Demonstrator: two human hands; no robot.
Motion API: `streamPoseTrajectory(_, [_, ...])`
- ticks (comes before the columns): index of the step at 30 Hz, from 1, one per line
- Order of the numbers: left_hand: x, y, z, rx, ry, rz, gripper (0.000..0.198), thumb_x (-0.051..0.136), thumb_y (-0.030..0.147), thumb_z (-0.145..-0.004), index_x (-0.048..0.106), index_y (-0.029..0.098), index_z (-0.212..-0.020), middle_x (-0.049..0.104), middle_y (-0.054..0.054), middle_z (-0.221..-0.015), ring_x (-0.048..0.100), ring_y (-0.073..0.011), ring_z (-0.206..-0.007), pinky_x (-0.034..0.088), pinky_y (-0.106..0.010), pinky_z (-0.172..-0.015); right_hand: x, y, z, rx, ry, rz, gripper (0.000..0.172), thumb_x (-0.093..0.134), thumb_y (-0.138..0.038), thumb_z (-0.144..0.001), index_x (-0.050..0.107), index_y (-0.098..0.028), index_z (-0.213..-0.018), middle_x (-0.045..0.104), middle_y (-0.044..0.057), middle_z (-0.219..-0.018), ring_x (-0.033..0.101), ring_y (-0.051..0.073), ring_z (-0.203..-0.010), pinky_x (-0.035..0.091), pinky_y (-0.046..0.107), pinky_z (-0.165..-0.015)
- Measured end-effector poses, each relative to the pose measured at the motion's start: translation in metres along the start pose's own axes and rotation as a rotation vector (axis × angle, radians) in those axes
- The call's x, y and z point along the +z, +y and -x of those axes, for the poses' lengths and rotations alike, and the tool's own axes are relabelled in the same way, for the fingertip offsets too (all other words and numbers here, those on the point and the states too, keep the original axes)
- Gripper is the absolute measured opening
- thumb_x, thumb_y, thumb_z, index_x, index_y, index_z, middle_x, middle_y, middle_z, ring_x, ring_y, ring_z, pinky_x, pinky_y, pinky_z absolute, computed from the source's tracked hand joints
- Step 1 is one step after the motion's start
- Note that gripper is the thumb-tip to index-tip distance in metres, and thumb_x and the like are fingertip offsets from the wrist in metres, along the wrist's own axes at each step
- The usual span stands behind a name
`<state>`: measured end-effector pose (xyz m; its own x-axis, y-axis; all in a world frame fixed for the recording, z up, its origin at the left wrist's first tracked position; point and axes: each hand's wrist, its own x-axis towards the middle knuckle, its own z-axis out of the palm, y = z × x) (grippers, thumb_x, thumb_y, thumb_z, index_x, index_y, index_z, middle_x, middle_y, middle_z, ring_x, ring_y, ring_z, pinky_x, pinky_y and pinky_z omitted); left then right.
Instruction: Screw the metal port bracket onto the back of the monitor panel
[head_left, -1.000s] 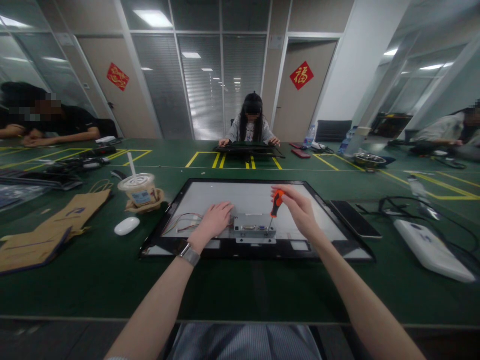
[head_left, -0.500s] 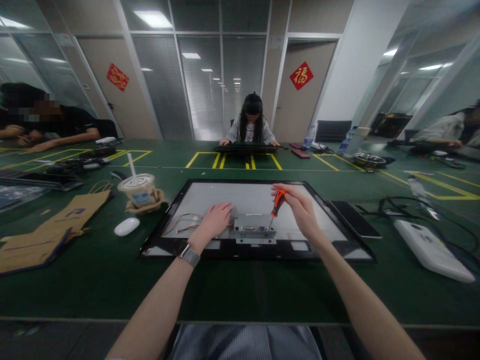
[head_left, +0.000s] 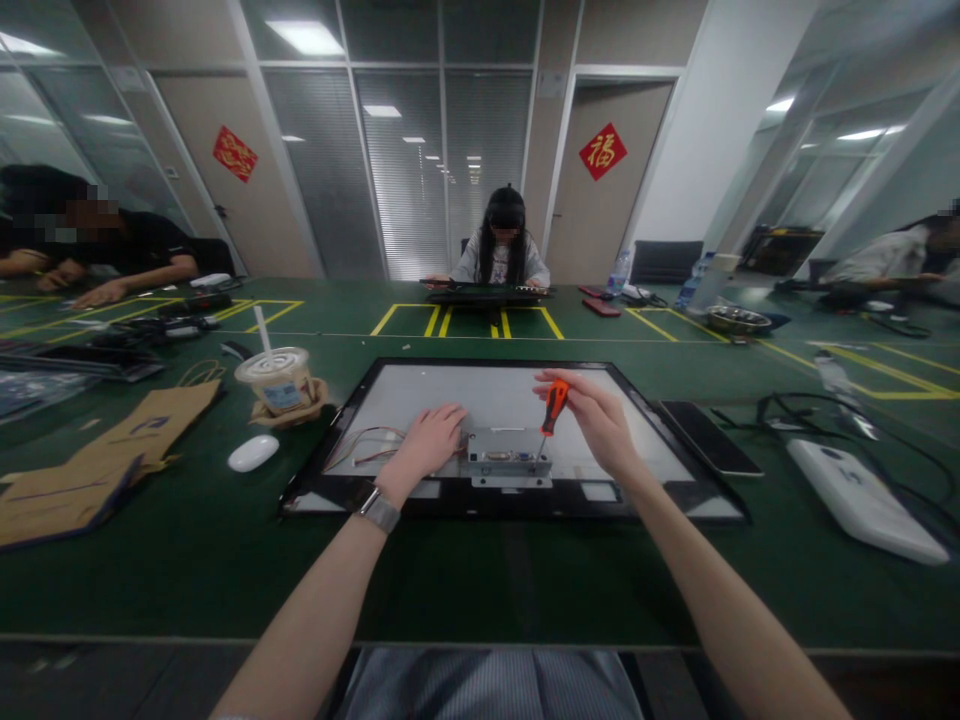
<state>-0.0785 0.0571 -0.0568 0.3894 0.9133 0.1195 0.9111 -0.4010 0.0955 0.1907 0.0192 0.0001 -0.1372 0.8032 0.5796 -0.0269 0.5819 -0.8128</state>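
A flat display panel (head_left: 480, 395) with a black frame lies face down or back up on the green table; I cannot tell which. Near its front edge sits a metal bracket (head_left: 487, 440) with connector ports. My right hand (head_left: 604, 425) grips an orange and black screwdriver (head_left: 556, 402), its tip down at the bracket's right end. My left hand (head_left: 431, 437) rests flat on the panel just left of the bracket, fingers stretched out; its thumb is hidden. Thin wires (head_left: 360, 436) lie on the panel left of that hand.
To the left stand a lidded drink cup (head_left: 283, 385), a white mouse (head_left: 253, 453) and a brown paper bag (head_left: 142, 435). On the right lie a phone (head_left: 709, 437), black cables (head_left: 795, 412) and a white device (head_left: 866, 500). A person (head_left: 504, 240) sits opposite.
The screwdriver handle and the fingers of my right hand have shifted slightly left, with the tip still at the bracket. My left hand stays in place.
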Motion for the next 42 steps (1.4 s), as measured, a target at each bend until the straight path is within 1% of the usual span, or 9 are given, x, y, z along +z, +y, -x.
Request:
streamPoseTrajectory(3, [0.000,0.000,0.000,-0.003,0.000,0.003,0.048,0.033,0.021,-0.102,0.051,0.020,-0.146,0.047,-0.009,-0.157,0.045,-0.0240,-0.145,0.034,-0.048,-0.121,0.002,0.000,0.001,0.027,0.002,-0.016,0.029,0.059,-0.039,-0.096,0.072,-0.028,-0.120,0.075,0.006,-0.105,0.071,0.023,-0.091,0.056,0.044,-0.086])
streamPoseTrajectory(7, [0.001,-0.001,0.000,-0.006,0.002,0.010,0.048,0.032,0.021,-0.102,0.050,0.021,-0.147,0.047,-0.008,-0.158,0.044,-0.0240,-0.146,0.034,-0.048,-0.121,0.003,-0.004,-0.002,-0.017,0.053,0.058,0.018,0.075,-0.034,-0.084,0.075,-0.027,-0.100,0.070,0.002,-0.086,0.066,0.019,-0.078,0.056,0.038,-0.077])
streamPoseTrajectory(11, [-0.001,0.000,0.001,-0.004,-0.003,0.015,0.048,0.033,0.021,-0.102,0.050,0.021,-0.147,0.046,-0.008,-0.158,0.044,-0.0235,-0.146,0.033,-0.048,-0.122,0.002,-0.009,-0.005,-0.077,0.073,0.115,0.014,0.081,-0.029,-0.075,0.075,-0.026,-0.087,0.064,0.001,-0.084,0.061,0.019,-0.078,0.053,0.036,-0.075])
streamPoseTrajectory(17, [-0.005,0.003,0.001,-0.017,-0.019,0.014,0.048,0.033,0.020,-0.102,0.051,0.018,-0.146,0.047,-0.010,-0.157,0.045,-0.0241,-0.145,0.034,-0.048,-0.121,-0.003,-0.007,-0.003,-0.059,0.066,0.078,0.010,0.071,-0.036,-0.087,0.075,-0.026,-0.084,0.064,0.002,-0.085,0.061,0.019,-0.080,0.051,0.035,-0.073])
streamPoseTrajectory(22, [-0.002,0.001,-0.001,-0.009,-0.016,0.015,0.048,0.033,0.021,-0.102,0.051,0.019,-0.146,0.046,-0.009,-0.158,0.044,-0.0236,-0.146,0.033,-0.047,-0.121,-0.001,-0.007,-0.003,0.054,-0.001,-0.108,0.023,0.066,-0.045,-0.092,0.073,-0.028,-0.105,0.071,0.002,-0.088,0.066,0.021,-0.086,0.053,0.039,-0.080])
streamPoseTrajectory(25, [0.000,-0.002,-0.001,-0.002,-0.013,0.017,0.048,0.033,0.022,-0.102,0.051,0.019,-0.146,0.046,-0.009,-0.158,0.044,-0.0238,-0.146,0.034,-0.047,-0.121,0.002,-0.008,-0.004,0.062,0.003,-0.192,0.021,0.067,-0.047,-0.091,0.072,-0.028,-0.094,0.070,0.003,-0.089,0.066,0.021,-0.087,0.053,0.039,-0.082])
streamPoseTrajectory(29, [0.000,-0.002,0.000,0.000,-0.007,0.020,0.047,0.032,0.023,-0.103,0.051,0.021,-0.146,0.047,-0.008,-0.158,0.044,-0.0231,-0.146,0.034,-0.047,-0.121,0.001,-0.006,-0.004,0.036,0.044,-0.133,0.025,0.073,-0.051,-0.085,0.072,-0.027,-0.080,0.067,0.002,-0.087,0.064,0.021,-0.088,0.052,0.039,-0.086])
streamPoseTrajectory(35, [-0.001,-0.001,0.001,-0.007,-0.008,0.024,0.048,0.031,0.023,-0.103,0.051,0.021,-0.146,0.046,-0.008,-0.158,0.044,-0.0232,-0.146,0.033,-0.047,-0.122,-0.001,-0.010,-0.005,0.116,0.003,-0.145,0.029,0.071,-0.055,-0.086,0.072,-0.029,-0.098,0.069,0.002,-0.084,0.065,0.023,-0.085,0.053,0.041,-0.084])
streamPoseTrajectory(42, [0.000,-0.001,0.000,-0.002,-0.004,0.025,0.048,0.031,0.023,-0.102,0.051,0.020,-0.146,0.046,-0.009,-0.158,0.045,-0.0240,-0.145,0.034,-0.049,-0.121,0.001,-0.009,-0.006,0.067,0.011,-0.151,0.031,0.075,-0.058,-0.081,0.070,-0.028,-0.080,0.067,0.002,-0.088,0.065,0.023,-0.089,0.052,0.044,-0.093])
